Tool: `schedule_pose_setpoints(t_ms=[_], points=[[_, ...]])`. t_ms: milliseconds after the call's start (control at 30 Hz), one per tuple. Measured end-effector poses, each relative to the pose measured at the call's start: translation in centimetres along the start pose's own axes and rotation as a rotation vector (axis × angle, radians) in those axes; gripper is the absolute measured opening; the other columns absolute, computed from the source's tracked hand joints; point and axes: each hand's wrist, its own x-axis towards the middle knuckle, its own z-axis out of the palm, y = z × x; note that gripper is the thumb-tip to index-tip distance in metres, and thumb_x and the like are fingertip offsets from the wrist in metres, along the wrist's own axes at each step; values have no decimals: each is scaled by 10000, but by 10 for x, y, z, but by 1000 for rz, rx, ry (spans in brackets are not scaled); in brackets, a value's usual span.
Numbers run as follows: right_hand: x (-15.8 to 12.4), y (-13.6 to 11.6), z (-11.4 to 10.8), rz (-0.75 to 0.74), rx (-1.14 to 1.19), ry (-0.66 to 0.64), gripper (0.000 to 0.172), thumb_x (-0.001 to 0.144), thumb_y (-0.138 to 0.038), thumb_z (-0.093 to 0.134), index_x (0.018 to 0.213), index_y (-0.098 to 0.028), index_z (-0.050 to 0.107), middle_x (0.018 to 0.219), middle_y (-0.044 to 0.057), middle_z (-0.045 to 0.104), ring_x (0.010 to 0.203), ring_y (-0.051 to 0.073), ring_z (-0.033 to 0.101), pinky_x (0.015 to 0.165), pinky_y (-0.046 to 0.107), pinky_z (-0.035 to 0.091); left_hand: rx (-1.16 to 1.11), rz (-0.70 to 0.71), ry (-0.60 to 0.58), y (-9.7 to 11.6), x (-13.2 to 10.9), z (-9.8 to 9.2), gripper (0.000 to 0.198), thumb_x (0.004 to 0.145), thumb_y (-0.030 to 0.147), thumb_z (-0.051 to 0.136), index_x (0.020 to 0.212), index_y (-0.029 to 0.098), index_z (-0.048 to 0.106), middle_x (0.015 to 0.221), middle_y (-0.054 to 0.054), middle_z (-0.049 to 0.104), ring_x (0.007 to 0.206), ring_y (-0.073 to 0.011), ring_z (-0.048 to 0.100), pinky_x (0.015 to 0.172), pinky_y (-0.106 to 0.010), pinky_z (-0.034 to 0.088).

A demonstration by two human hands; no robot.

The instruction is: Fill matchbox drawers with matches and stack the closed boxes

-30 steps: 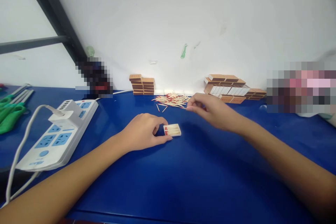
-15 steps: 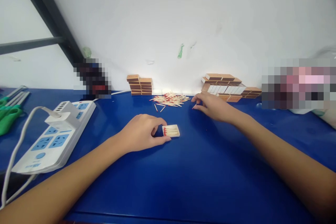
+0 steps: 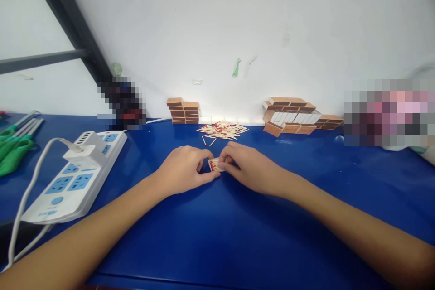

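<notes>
Head: hands (image 3: 183,170) (image 3: 253,170), tray (image 3: 209,166) well inside table edge (image 3: 152,280)

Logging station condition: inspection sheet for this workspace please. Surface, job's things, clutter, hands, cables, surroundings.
Surface: blue tabletop, glossy.
Job's things: matchbox tray holding matches, red heads leftward; loose match pile beyond; left matchbox stack and right matchbox stack near wall.
Clutter: green-handled tools, far left.
Hands: left hand grips tray by its sides; right hand at tray's right end, any held match hidden.
Cables: white cable loops from adapter on power strip; another by left stack.
Surroundings: white wall; dark frame, left.
</notes>
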Motion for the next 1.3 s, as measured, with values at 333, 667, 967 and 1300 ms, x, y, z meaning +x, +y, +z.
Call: schedule_pose_setpoints(t_ms=[333, 667, 967, 1300], points=[[74, 2, 3, 310, -231, 95, 412, 964, -483, 602, 664, -202, 576, 555, 51, 570, 537, 174, 504, 523, 327, 301, 24, 43, -2, 1, -2, -1, 293, 906, 480, 694, 1000, 208, 750, 694, 11, 657, 599, -142, 567, 567, -284, 303], [66, -2, -3, 213, -314, -30, 198, 949, -201, 568, 767, -171, 640, 762, 88, 704, 656, 171, 590, 594, 294, 353, 78, -5, 36, 3, -3, 0, 274, 899, 469, 695, 962, 206, 744, 682, 1, 653, 581, -148, 555, 556, -294, 274], [88, 5, 7, 21, -241, -1, 166, 995, -224, 534, 860, -175, 616, 850, 71, 709, 714, 168, 574, 637, 283, 338, 49, 50, -18, 5, -5, 0, 283, 903, 484, 686, 918, 204, 723, 734, -8, 675, 631, -161, 591, 569, -293, 325], [97, 14, -2, -236, -262, -152, 105, 1000, -177, 534, 1044, -185, 629, 1047, 75, 639, 851, 177, 575, 720, 270, 359, 40, 35, -36, 5, -5, -1, 289, 901, 480, 694, 923, 193, 719, 734, -11, 663, 635, -164, 594, 566, -298, 339]])
